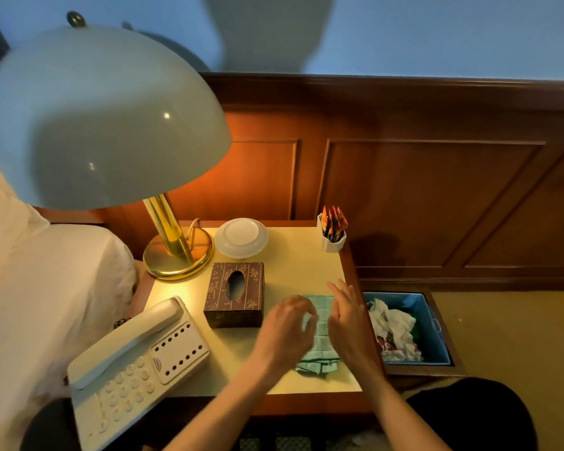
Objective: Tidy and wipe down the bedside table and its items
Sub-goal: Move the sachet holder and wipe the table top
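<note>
A folded green cloth lies on the pale top of the bedside table, near its front right corner. My left hand rests on the cloth's left edge with curled fingers, pinching it. My right hand lies along the cloth's right edge, fingers straight and pointing away from me. On the table also stand a dark carved tissue box, a white dish, a white holder of red sachets, a cream telephone and a brass lamp.
The lamp's big white shade overhangs the table's left side. A blue-lined waste bin with crumpled paper sits on the floor right of the table. White bedding lies to the left. Wood panelling runs behind.
</note>
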### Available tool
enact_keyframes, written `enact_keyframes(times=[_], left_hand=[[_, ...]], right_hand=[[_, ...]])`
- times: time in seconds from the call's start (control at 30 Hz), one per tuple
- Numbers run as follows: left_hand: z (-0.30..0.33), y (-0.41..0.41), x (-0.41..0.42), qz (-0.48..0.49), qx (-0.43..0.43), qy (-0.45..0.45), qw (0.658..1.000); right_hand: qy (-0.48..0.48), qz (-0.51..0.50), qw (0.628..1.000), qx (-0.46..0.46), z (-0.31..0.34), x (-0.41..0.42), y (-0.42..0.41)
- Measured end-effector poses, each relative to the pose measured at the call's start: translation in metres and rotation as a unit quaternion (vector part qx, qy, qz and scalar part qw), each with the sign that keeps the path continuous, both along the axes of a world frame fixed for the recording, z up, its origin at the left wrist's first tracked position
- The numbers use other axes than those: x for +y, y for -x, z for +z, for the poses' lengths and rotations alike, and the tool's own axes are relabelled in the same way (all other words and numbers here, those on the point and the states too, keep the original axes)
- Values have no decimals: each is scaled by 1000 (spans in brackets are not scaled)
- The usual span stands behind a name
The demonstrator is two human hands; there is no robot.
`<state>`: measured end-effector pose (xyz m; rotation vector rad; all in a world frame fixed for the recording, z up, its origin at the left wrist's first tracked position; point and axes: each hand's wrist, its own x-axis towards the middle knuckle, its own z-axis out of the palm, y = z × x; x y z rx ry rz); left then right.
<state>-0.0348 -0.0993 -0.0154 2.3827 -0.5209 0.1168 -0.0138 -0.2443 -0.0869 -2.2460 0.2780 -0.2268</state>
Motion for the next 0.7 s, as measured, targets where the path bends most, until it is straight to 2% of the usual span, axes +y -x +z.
enact_keyframes(times=[0.1,0.17,0.27,0.37,0.6,0.7], left_hand=[[-45,6,-48,17,132,-58,989],[-69,2,-59,12,178,-108,978],[-93,-17,-56,30,160,-99,982],[-109,-50,-52,57,117,-134,982],[-123,-131,-56,105,92,-208,968],[-123,-162,-59,142,89,-228,959]], right_hand=[[-46,-44,998,-30,5,-22,-8],[-49,-62,996,-39,6,-31,-13],[-55,-56,996,-48,1,-39,-25],[-75,-61,993,-62,-5,-41,-47],[-124,-104,987,21,-11,-38,-125],[-122,-122,985,23,-17,-38,-154]])
